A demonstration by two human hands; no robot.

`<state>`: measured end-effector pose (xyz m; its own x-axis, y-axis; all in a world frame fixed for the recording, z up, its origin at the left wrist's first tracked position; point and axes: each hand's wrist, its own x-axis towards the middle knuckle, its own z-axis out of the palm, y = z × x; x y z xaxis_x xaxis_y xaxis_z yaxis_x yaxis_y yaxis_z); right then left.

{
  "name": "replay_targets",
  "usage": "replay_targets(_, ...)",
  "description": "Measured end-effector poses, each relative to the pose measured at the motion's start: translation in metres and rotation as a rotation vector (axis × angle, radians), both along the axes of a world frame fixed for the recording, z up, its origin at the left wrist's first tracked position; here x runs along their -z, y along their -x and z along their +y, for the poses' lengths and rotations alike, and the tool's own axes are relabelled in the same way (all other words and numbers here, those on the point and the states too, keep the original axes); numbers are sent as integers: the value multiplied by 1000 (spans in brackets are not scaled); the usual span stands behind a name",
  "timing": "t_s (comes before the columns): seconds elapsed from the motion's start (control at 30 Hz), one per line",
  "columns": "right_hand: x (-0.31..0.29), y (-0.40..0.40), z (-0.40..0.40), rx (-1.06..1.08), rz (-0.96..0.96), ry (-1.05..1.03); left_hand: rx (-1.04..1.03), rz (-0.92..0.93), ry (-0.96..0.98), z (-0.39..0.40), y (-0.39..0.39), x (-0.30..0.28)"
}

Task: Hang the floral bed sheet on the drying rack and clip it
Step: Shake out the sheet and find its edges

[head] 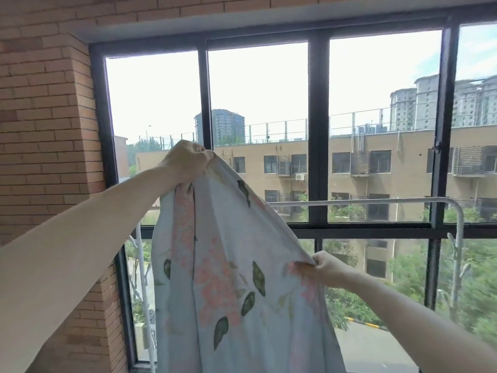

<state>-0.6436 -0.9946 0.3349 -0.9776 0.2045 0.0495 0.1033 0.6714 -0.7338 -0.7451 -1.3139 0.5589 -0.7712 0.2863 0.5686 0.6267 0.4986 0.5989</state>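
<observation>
Floral sheet (228,265) in both hands' grip

The left arm stretches up and forward, its hand (188,161) raised high with fingers curled tight around a bunched corner of the floral bed sheet (228,278). The right arm reaches in lower, and its hand (324,267) pinches the sheet's right edge between thumb and fingers.

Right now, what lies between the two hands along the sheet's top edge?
Only the floral sheet itself: its edge slopes taut from the raised left hand down to the right hand. The head view shows the white rack bar behind it, no clip.
</observation>
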Motion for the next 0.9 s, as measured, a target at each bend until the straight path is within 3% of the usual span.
replay_targets(0.17, -26, -10, 20, -82, -13, 211, -125, -10, 36, -27, 20, 7)
replay_targets(0.23, -79, -8, 36, 29, 212, 171, -188, -6, 106, -44, 27, 13)
replay_targets(0.3, -144, -6, 38, 228, 554, 94, -213, -16, 158, -58, 27, 17)
replay_targets(0.37, -195, -2, 21, 233, 858, 99, -221, 1, 174, -66, 25, 17)
replay_targets(0.4, -209, -1, 7, 178, 902, 88, -231, 8, 180, -69, 25, 16)
replay_targets(0.47, -222, -1, -10, 28, 722, -116, -240, 1, 199, -78, 22, 16)
replay_targets(0.53, -233, -2, 2, 55, 733, -252, -228, 2, 209, -83, 20, 15)
replay_targets(0.63, -240, 1, 19, 145, 994, -121, -226, 63, 165, -76, 20, 11)
replay_targets(0.73, -220, 8, 3, -18, 677, -278, -252, 117, 216, -63, 17, 11)
replay_targets(0.83, -204, 19, 21, 118, 873, -132, -234, 99, 159, -63, 24, 20)
replay_targets(0.9, -195, 23, 21, 67, 807, -142, -168, 83, 113, -64, 33, 27)
